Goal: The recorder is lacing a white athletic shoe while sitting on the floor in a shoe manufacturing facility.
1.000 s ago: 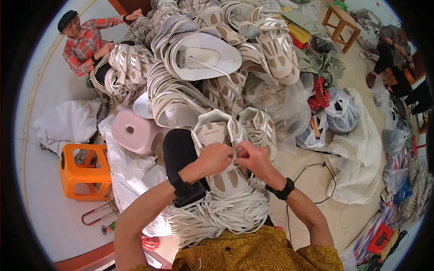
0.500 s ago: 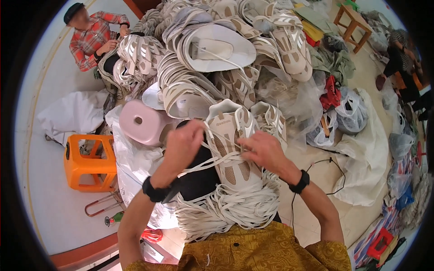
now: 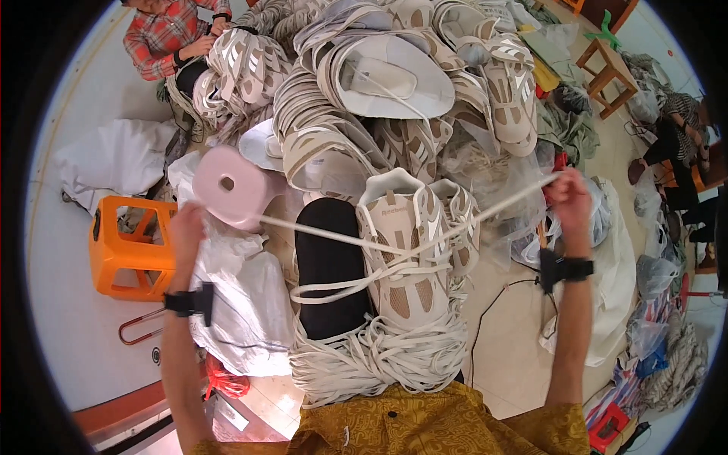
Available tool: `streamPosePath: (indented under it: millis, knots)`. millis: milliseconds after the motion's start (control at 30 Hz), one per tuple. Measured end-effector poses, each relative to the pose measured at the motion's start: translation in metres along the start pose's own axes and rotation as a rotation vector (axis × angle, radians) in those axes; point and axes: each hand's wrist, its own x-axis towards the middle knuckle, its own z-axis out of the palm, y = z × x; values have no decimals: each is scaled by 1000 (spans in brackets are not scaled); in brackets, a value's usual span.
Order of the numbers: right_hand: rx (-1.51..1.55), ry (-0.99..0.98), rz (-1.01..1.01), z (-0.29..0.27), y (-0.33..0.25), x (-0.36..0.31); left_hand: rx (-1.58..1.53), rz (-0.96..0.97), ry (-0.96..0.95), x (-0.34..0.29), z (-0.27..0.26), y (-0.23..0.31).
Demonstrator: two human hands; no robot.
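From here the left hand [image 3: 187,227] is a blur, so I can't tell how its fingers meet the white lace [image 3: 326,233]; the right hand [image 3: 572,196] is smeared too. A lace bundle [image 3: 379,360] hides the lower end of the shoe upper [image 3: 413,302]. The top edge crops the co-worker's [image 3: 163,38] head and the shoe pile [image 3: 394,76].

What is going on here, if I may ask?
Someone in a brown patterned shirt has a beige shoe upper before them, hands apart. The right hand holds one stretch of lace straight; another runs toward the left hand, whose grip is blurred. A bundle of laces lies by the shirt; more uppers are heaped beyond.
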Motion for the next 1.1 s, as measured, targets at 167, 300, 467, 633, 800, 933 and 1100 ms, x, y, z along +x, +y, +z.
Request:
streamPosePath:
  millis: [167,300,467,633,800,933,1100]
  knots:
    - [-266,592,-288,-142,-121,-29,237,-453,105,15,-99,-158]
    - [-1168,614,69,-60,-65,-3,1116,-96,-31,-4,-122,-176]
    - [-1305,94,-209,52,18,-26,351,628,145,-21,45,62]
    - [-1353,-726,-324,178,132,-54,21,927,-328,-113,121,178]
    - [-1728,-795,-572,173,161,-61,315,1113,-283,-128,142,182]
    - [-1791,-834,-734,173,165,-59,459,1269,-179,-131,145,186]
    - [-1922,-910,-900,177,138,-51,430,1230,-193,-127,137,182]
